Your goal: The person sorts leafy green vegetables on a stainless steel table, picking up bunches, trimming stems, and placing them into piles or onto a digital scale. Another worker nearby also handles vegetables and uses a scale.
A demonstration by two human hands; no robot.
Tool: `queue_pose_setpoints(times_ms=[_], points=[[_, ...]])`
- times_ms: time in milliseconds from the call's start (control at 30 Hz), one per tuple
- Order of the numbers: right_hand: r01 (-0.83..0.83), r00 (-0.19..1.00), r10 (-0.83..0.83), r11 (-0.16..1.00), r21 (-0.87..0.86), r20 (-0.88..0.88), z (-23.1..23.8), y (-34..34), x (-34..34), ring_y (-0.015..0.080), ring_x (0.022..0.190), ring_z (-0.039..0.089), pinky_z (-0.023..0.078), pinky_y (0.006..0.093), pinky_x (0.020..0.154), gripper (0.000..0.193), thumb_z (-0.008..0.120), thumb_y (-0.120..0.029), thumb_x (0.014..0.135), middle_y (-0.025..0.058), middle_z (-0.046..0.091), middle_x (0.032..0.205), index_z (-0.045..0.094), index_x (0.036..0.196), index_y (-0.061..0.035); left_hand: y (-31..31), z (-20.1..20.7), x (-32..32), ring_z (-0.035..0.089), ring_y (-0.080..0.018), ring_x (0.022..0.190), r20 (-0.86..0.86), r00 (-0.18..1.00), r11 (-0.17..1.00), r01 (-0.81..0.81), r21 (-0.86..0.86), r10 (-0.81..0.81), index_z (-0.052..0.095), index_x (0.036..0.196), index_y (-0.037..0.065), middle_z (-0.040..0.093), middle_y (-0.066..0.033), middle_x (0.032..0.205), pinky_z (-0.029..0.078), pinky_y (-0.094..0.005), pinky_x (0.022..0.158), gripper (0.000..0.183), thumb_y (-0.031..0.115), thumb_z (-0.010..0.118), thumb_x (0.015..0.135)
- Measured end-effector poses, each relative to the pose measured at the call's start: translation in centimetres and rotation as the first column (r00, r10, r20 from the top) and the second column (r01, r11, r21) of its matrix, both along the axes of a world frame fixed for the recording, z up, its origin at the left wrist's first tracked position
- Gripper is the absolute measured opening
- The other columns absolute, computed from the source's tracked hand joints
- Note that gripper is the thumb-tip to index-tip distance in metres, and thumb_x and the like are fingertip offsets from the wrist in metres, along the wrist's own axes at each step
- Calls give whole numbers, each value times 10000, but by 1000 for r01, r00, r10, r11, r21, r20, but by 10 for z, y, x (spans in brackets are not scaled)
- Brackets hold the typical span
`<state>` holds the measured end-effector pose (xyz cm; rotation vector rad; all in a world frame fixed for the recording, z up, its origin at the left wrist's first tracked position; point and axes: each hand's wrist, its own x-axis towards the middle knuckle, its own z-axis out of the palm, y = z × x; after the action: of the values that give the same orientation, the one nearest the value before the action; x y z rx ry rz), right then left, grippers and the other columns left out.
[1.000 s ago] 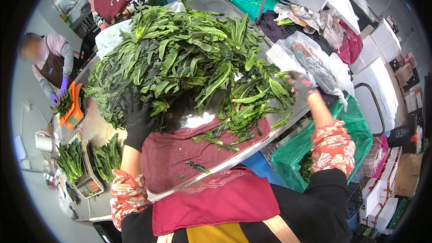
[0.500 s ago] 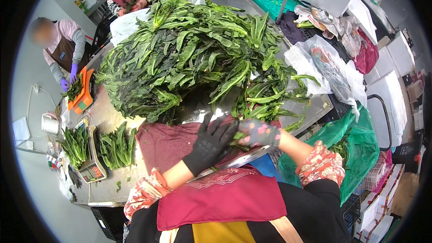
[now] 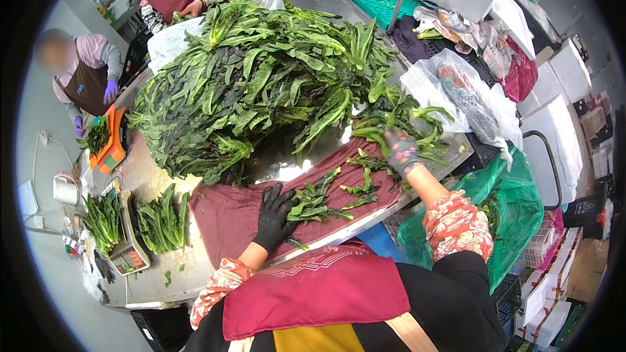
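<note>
I had the left hand (image 3: 274,216) low, just below the frame's centre, its forearm angling up and rightward from the lower edge. The back of its black glove faced my camera, fingers stretched and slightly parted, so that grip was slack. It lay over the red cloth (image 3: 222,218), right by some loose leaves (image 3: 316,199); whether it touched them I couldn't say.

My right hand (image 3: 400,151), in a patterned glove, sat right of centre, its forearm leaning up and leftward. Its fingers were down among the greens, partly hidden, and I couldn't make out whether that grip was closed on any.

The heap (image 3: 241,91) filled the upper middle of the frame on the counter (image 3: 156,166), long narrow leaves tangled every way, dark green with brighter, paler ribs. The loose leaves looked limp and ragged, strewn across the cloth's right half.
</note>
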<state>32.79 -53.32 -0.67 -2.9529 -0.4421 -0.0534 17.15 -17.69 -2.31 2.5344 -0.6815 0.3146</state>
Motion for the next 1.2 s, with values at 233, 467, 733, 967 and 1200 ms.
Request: queue_pose_setpoints(times_ms=[233, 467, 733, 967, 1200], points=[[195, 981, -196, 980, 39, 11, 36, -7, 34, 324, 959, 538, 432, 418, 807, 403, 631, -334, 691, 183, 578, 961, 563, 997, -80, 1, -3, 1, 358, -352, 1202, 7, 1000, 1000, -22, -14, 23, 548, 1039, 99, 501, -97, 1168, 267, -537, 970, 443, 254, 662, 641], [67, 998, -67, 988, -140, 8, 23, 26, 116, 296, 899, 576, 467, 387, 762, 472, 628, -205, 704, 140, 586, 960, 525, 1163, -174, 1, 2, 3, 361, -344, 1199, -14, 1000, 1000, -9, -11, 9, 550, 1046, 128, 498, -81, 1165, 277, -535, 962, 459, 239, 673, 619], [212, 892, -451, 440, 873, 11, 8, -17, 121, 217, 837, 599, 481, 320, 712, 311, 546, -207, 821, 117, 615, 935, 569, 1115, -110, 0, 6, 4, 360, -350, 1201, -69, 997, 999, -25, -24, 24, 552, 1060, 126, 507, -88, 1162, 259, -537, 979, 482, 233, 686, 610], [-135, 979, 53, -552, 823, 196, 60, 6, 24, 215, 888, 572, 511, 259, 674, 431, 544, -138, 837, 107, 533, 1124, 431, 1247, -63, -20, 17, -1, 454, -331, 1128, -150, 981, 858, -183, -481, 125, 476, 1140, 62, 520, -131, 1138, 356, -426, 944, 521, 127, 680, 665], [-759, 614, 660, 342, 555, 433, 58, 111, -86, 225, 773, 573, 466, 368, 730, 238, 551, -210, 788, 99, 576, 960, 554, 1000, -100, -34, 5, 3, 581, -309, 941, 136, 984, 988, 126, -88, -113, 524, 1097, 8, 580, -168, 1048, 467, -352, 805, 400, 52, 606, 708]])
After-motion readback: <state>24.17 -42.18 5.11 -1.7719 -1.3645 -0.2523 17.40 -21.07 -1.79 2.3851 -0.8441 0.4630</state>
